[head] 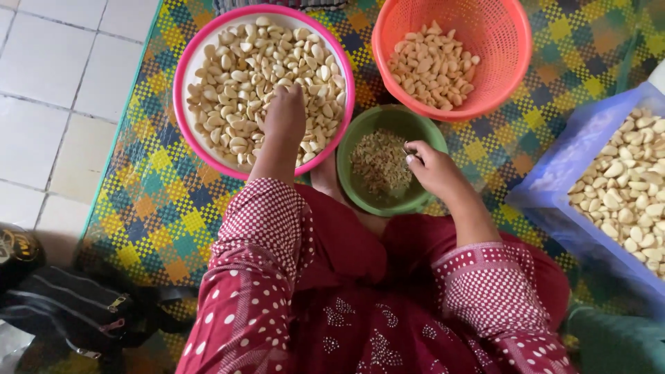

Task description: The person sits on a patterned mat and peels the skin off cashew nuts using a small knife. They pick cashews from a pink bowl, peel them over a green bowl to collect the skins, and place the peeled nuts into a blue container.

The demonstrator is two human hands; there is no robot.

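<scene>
My left hand [284,114] reaches into a pink-rimmed white bowl [181,76] full of garlic cloves [242,62], its fingers curled down among the cloves. My right hand [433,170] rests on the right rim of a small green bowl [346,156] that holds brownish garlic trimmings [377,161]. A small dark blade-like thing [409,149] is pinched in its fingers. Both forearms wear red sleeves with white dots.
An orange basket [499,41] with peeled garlic cloves stands at the upper right. A blue bag [554,180] of garlic cloves lies at the right edge. All sit on a chequered woven mat [159,201]; white floor tiles and a black bag [69,305] lie to the left.
</scene>
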